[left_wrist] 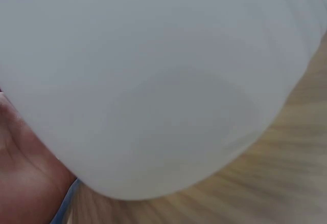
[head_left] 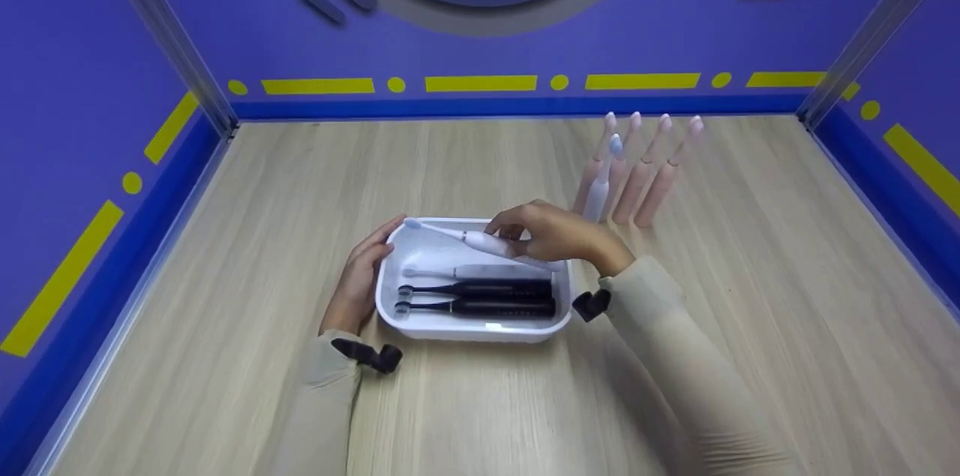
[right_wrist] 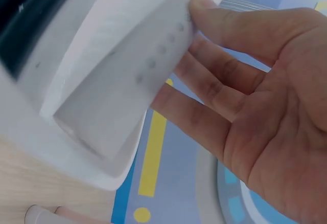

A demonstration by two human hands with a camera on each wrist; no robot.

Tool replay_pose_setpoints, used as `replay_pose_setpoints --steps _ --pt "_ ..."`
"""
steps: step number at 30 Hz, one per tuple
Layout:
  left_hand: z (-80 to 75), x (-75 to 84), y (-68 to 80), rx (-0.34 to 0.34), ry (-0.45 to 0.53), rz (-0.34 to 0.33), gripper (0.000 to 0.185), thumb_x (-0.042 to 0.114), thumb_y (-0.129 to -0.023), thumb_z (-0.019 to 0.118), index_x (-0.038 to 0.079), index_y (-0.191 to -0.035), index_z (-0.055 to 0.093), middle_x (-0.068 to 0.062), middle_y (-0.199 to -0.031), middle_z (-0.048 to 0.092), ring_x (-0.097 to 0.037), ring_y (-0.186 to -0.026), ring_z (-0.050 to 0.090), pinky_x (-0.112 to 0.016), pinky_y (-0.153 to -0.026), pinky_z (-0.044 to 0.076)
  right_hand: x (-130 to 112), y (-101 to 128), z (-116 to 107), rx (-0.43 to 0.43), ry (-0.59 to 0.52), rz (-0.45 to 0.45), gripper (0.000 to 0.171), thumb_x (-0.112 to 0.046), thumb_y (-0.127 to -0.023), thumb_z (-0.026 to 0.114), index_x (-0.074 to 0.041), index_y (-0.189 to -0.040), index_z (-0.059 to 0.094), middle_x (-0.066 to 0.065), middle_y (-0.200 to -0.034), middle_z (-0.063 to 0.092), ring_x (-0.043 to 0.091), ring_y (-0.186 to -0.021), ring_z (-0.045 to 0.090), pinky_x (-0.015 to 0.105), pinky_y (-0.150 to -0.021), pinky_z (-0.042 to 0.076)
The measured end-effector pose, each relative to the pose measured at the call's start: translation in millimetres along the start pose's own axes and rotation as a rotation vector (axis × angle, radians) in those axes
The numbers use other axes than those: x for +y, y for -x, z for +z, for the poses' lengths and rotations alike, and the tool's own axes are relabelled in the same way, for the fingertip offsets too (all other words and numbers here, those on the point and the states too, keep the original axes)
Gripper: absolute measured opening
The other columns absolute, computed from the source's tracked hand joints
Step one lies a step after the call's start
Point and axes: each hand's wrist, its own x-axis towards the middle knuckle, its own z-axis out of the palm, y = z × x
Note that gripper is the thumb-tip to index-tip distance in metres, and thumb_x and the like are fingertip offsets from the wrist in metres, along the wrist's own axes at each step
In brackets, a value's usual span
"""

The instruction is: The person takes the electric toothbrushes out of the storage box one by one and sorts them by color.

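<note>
My right hand [head_left: 551, 236] pinches a white electric toothbrush [head_left: 487, 243] by its handle, thumb on one side and fingers on the other. The toothbrush slants over a white plastic bin [head_left: 472, 335], brush head at the bin's far left corner. In the right wrist view, the row of buttons on the handle [right_wrist: 127, 75] shows, its base inside the bin's rim. My left hand [head_left: 360, 281] holds the bin's left end, fingers along the outer wall and thumb at the rim. Inside lie two black electric toothbrushes [head_left: 502, 308] and another white toothbrush [head_left: 487, 272], side by side with heads to the left.
Behind my right hand, several pink electric toothbrushes [head_left: 656, 194] stand upright on the wooden table [head_left: 300, 183], with one white toothbrush [head_left: 598, 198] upright in front of them. Blue-purple panels [head_left: 495, 59] wall the table at the back and both sides.
</note>
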Motion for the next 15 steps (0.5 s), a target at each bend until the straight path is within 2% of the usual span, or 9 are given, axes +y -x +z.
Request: replay_pose_setpoints --steps 4,8,13,15 --pt "-0.5 0.3 0.9 -0.004 0.010 0.003 0.051 -0.001 -0.092 0.031 -0.004 -0.143 0.040 -0.014 -0.152 0.038 -0.020 -0.142 0.032 -0.035 -0.120 0.021 1 4 -1 0.020 0.001 -0.018 0.033 0.000 -0.086 0.062 -0.002 -0.118 0.064 0.013 -0.102 0.072 0.024 -0.098 0.068 0.045 -0.088 0.054" --pt "-1.3 0.6 1.5 0.000 -0.021 -0.001 0.051 0.000 -0.093 0.032 -0.002 -0.143 0.041 -0.012 -0.153 0.037 -0.019 -0.144 0.029 -0.034 -0.120 0.020 3 8 -3 0.045 -0.011 -0.010 0.032 -0.002 -0.087 0.062 -0.003 -0.119 0.065 0.011 -0.105 0.072 0.023 -0.100 0.067 0.042 -0.090 0.053" --pt "-1.4 1.1 1.1 0.006 -0.058 -0.011 0.052 0.002 -0.093 0.034 0.000 -0.144 0.041 -0.010 -0.154 0.036 -0.019 -0.144 0.028 -0.034 -0.120 0.019 5 16 -4 0.110 -0.047 -0.003 0.032 -0.003 -0.087 0.064 -0.005 -0.119 0.066 0.009 -0.105 0.071 0.021 -0.098 0.066 0.039 -0.090 0.053" --pt "-1.2 1.4 0.8 0.003 -0.061 -0.009 0.052 0.002 -0.092 0.034 0.000 -0.144 0.041 -0.010 -0.154 0.036 -0.020 -0.144 0.028 -0.035 -0.120 0.020 7 19 -4 0.144 -0.072 -0.020 0.033 -0.001 -0.087 0.064 -0.003 -0.119 0.065 0.011 -0.103 0.072 0.022 -0.097 0.066 0.042 -0.090 0.053"
